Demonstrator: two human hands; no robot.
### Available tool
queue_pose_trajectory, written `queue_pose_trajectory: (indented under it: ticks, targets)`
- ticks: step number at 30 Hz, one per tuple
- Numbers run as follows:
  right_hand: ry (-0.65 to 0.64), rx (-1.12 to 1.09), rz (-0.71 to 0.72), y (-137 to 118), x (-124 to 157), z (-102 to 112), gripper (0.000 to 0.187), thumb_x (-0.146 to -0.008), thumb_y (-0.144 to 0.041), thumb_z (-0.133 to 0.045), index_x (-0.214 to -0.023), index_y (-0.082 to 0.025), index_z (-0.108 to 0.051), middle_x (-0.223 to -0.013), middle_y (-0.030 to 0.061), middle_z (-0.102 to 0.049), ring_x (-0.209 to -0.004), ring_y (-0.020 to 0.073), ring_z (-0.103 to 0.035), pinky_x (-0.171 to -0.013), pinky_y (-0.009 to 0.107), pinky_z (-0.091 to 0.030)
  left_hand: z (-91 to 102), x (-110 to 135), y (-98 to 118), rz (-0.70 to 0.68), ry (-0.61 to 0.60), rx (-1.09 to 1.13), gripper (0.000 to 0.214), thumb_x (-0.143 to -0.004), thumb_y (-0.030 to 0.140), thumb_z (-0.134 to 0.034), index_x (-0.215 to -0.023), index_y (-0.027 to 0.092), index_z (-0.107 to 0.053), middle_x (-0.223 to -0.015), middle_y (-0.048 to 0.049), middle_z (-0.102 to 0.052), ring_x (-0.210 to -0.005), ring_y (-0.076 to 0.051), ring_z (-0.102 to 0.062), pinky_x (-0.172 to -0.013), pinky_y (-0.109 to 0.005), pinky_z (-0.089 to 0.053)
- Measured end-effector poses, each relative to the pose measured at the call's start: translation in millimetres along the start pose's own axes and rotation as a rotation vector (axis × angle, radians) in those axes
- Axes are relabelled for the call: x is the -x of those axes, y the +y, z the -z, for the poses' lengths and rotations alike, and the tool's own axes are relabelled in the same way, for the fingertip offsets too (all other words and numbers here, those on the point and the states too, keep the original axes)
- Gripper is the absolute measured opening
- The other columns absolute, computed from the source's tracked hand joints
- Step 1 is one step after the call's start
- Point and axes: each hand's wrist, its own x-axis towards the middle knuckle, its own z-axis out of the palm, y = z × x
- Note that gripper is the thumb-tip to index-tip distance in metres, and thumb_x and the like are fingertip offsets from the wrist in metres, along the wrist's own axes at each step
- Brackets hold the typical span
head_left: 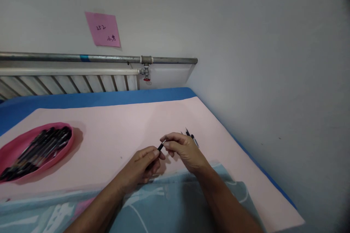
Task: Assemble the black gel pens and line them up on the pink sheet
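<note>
Near the middle of the table, my left hand [146,160] is closed around a slim black pen [160,147], whose upper end points up and to the right. The fingertips of my right hand [182,149] pinch together at that end, where a small pale, shiny tip shows. Whether the tip is a separate piece, I cannot tell. Partly hidden behind my right hand lie a few dark pens [193,139] on the pink sheet. To the left stands a pink oval basket [71,142] holding several black and clear pens [46,143].
A pale pink sheet [109,131] lies over a blue surface [109,99]. Bluish patterned fabric [164,204] lies under my forearms. Beyond are a white radiator [65,83], a metal pipe [109,58] with a red-handled valve [147,79], and a pink note [104,31]. A wall [273,80] borders the right side.
</note>
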Motion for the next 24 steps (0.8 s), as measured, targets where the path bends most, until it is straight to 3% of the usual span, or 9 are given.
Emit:
queue_pose_trajectory:
  ticks: [3, 7, 17, 20, 24]
  targets:
    - [0.014, 0.019, -0.001, -0.2, -0.1, 0.8, 0.013, -0.067, -0.027, -0.065, -0.071, -0.015, -0.062, -0.059, -0.004, -0.053, -0.047, 0.0059, -0.043, -0.047, 0.021, -0.033, -0.7, 0.7, 0.9, -0.009, 0.004, -0.009, 0.029, -0.082, 0.043, -0.044, -0.081, 0.017, -0.055, -0.047, 0.0066, -0.041, -0.033, -0.002, -0.021, -0.03, -0.015, -0.015]
    - [-0.027, 0.019, -0.013, -0.3, 0.1, 1.4, 0.016, -0.066, -0.024, -0.064, -0.081, -0.016, -0.065, -0.066, -0.0031, -0.055, -0.05, 0.006, -0.045, -0.05, 0.021, -0.034, 0.0, 0.7, 1.0, -0.014, 0.003, -0.016, 0.03, -0.082, 0.044, -0.044, -0.081, 0.017, -0.055, -0.049, 0.0065, -0.041, -0.033, -0.002, -0.02, -0.03, -0.015, -0.015]
    - [-0.024, 0.019, -0.01, 0.3, 0.4, 0.8, 0.016, -0.067, -0.026, -0.063, -0.078, -0.015, -0.066, -0.06, -0.0035, -0.054, -0.049, 0.0065, -0.043, -0.049, 0.021, -0.032, 0.5, -0.1, 1.1, -0.024, 0.008, -0.07, 0.03, -0.083, 0.044, -0.041, -0.081, 0.017, -0.054, -0.047, 0.0072, -0.04, -0.034, -0.003, -0.022, -0.032, -0.016, -0.016]
    - [0.009, 0.042, -0.005, -0.3, 0.8, -0.3, 0.013, -0.067, -0.027, -0.063, -0.071, -0.015, -0.064, -0.055, -0.0046, -0.051, -0.048, 0.0063, -0.041, -0.048, 0.021, -0.031, 2.2, -1.0, 2.0, -0.085, 0.035, -0.226, 0.031, -0.084, 0.043, -0.039, -0.081, 0.016, -0.054, -0.049, 0.0064, -0.041, -0.039, -0.005, -0.029, -0.039, -0.017, -0.022]
    - [0.059, 0.068, 0.008, 3.8, -0.4, -4.3, 0.013, -0.067, -0.029, -0.064, -0.067, -0.016, -0.061, -0.052, -0.0058, -0.048, -0.049, 0.0067, -0.039, -0.048, 0.021, -0.03, 6.6, -2.0, -1.5, -0.256, 0.161, -0.643, 0.03, -0.086, 0.039, -0.036, -0.08, 0.017, -0.056, -0.054, 0.0041, -0.046, -0.051, -0.009, -0.041, -0.051, -0.02, -0.032]
